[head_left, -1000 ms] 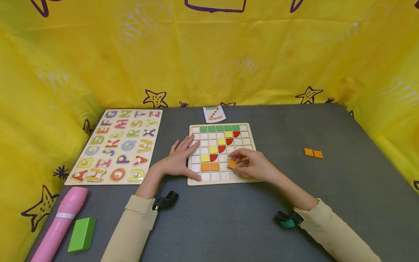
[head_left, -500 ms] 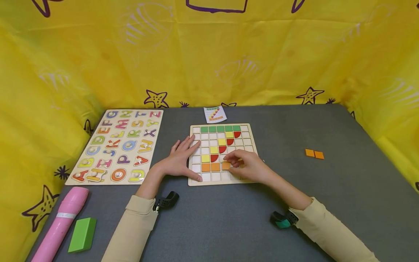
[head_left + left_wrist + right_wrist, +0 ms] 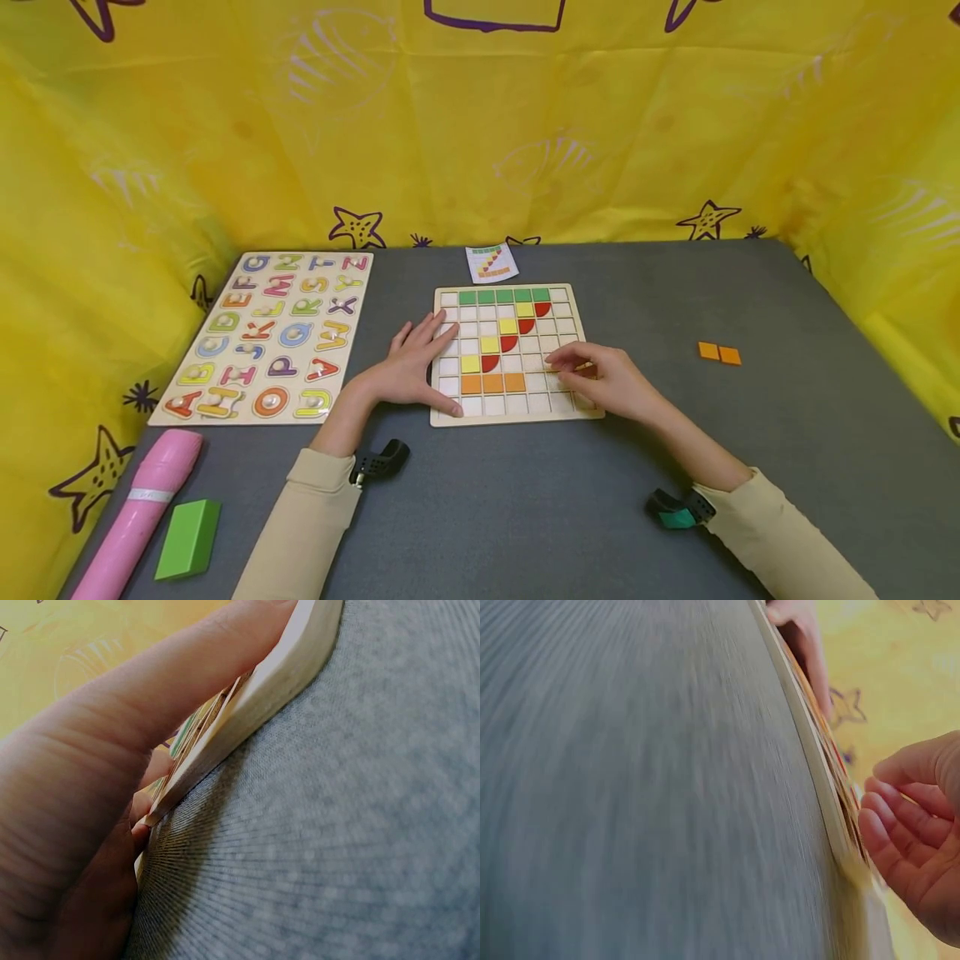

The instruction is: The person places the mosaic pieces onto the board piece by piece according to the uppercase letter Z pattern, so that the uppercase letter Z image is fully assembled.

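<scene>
A wooden grid board [image 3: 538,404] lies flat on the grey table. My left hand [image 3: 405,367] rests on its left edge with fingers spread, the thumb over the near corner; the left wrist view shows that thumb [image 3: 172,667] across the rim. Over the board's right side is my right hand [image 3: 611,379], fingers loosely bent and nothing between them. In the grid sit a row of green square tiles [image 3: 504,297], a diagonal of yellow squares [image 3: 489,345] beside red quarter-circles [image 3: 508,343], and a row of three orange square tiles [image 3: 515,382]. Two more orange tiles [image 3: 718,353] lie on the table to the right.
Behind the board lies a small pattern card [image 3: 492,263]. An alphabet peg puzzle [image 3: 300,287] is at the left. Nearer, a pink microphone-shaped object [image 3: 138,517] and a green block [image 3: 187,539] lie on the table [image 3: 510,517]. A yellow curtain [image 3: 480,150] surrounds the back and sides.
My right hand has set an orange tile into the grid as third in its row, let go of it and drawn back to the right. My left hand has stayed put.
</scene>
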Demonstrator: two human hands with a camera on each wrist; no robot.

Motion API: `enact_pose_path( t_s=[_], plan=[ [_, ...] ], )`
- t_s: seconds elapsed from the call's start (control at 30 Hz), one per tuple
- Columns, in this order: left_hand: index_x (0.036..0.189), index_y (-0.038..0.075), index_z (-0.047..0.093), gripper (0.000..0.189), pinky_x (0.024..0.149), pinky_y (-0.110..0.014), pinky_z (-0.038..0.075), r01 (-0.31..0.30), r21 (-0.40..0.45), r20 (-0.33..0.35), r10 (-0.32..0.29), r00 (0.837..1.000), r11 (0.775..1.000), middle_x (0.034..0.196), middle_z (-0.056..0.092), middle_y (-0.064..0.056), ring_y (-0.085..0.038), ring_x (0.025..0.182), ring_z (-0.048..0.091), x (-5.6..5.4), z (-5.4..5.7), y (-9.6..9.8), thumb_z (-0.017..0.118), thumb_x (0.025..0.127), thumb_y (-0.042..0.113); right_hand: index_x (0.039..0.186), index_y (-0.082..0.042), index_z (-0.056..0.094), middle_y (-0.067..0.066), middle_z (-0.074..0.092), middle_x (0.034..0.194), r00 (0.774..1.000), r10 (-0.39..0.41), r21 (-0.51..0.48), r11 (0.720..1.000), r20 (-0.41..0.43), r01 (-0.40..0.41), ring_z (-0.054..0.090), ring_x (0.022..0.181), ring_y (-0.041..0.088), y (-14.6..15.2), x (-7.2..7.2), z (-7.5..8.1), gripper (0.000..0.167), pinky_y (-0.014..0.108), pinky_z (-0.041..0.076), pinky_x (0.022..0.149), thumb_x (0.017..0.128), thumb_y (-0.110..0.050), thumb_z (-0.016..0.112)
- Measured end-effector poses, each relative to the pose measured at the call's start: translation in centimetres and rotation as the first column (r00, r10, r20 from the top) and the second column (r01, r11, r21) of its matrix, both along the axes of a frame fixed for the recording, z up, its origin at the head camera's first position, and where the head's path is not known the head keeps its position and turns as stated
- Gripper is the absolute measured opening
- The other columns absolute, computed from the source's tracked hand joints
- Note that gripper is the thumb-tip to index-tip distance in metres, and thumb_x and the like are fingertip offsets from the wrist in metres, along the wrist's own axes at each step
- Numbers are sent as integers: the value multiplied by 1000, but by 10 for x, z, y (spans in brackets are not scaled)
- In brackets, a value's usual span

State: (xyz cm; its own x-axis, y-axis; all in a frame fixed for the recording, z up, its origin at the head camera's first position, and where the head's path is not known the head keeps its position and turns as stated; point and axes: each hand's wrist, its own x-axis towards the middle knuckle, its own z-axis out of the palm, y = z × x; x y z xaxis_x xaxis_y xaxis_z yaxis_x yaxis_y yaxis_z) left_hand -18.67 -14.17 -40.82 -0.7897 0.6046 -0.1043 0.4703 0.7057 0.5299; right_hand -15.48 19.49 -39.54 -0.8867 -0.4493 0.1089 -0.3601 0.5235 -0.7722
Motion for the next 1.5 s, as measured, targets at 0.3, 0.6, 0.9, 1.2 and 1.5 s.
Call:
enact_pose_path(
  t_s=[0.3,0.6,0.9,1.2,1.5],
  plan=[
    [157,11,16,124,114,-52,-7,-14,4,3,14,1000,1000,163,-4,-9,-26,148,-8,1,-1,-3,81,66,62,111,-8,70,2,69,99,993,-113,74,991,-34,116,59,84,16,55,0,0,20,22,51,75,91,-8,69],
    [157,12,16,124,114,-52,-6,-15,2,-2,15,1000,1000,163,-4,-9,-25,149,-8,1,-2,-4,81,66,63,115,-3,67,13,68,108,975,-169,203,959,-142,196,62,91,24,110,2,8,25,25,49,76,90,-3,68],
    [157,11,16,123,114,-52,-6,-14,3,5,14,1000,1000,163,-4,-9,-26,149,-8,2,-2,-2,81,66,62,112,6,65,32,61,107,941,-188,332,901,-282,280,53,98,50,149,-2,7,35,62,38,81,77,12,63],
    [157,11,16,122,114,-52,-6,-8,3,1,8,1000,1000,163,-4,-9,-26,149,-8,2,-2,0,81,67,61,112,4,65,24,63,97,933,-222,338,887,-283,314,57,88,40,147,-2,8,31,56,42,75,81,8,65],
    [157,12,16,122,114,-52,-6,-1,7,12,1,1000,1000,163,-5,-9,-26,148,-8,2,-2,1,82,67,61,114,8,63,35,58,112,937,-268,392,856,-224,338,47,105,54,155,0,9,31,65,32,90,86,-6,68]
  ],
)
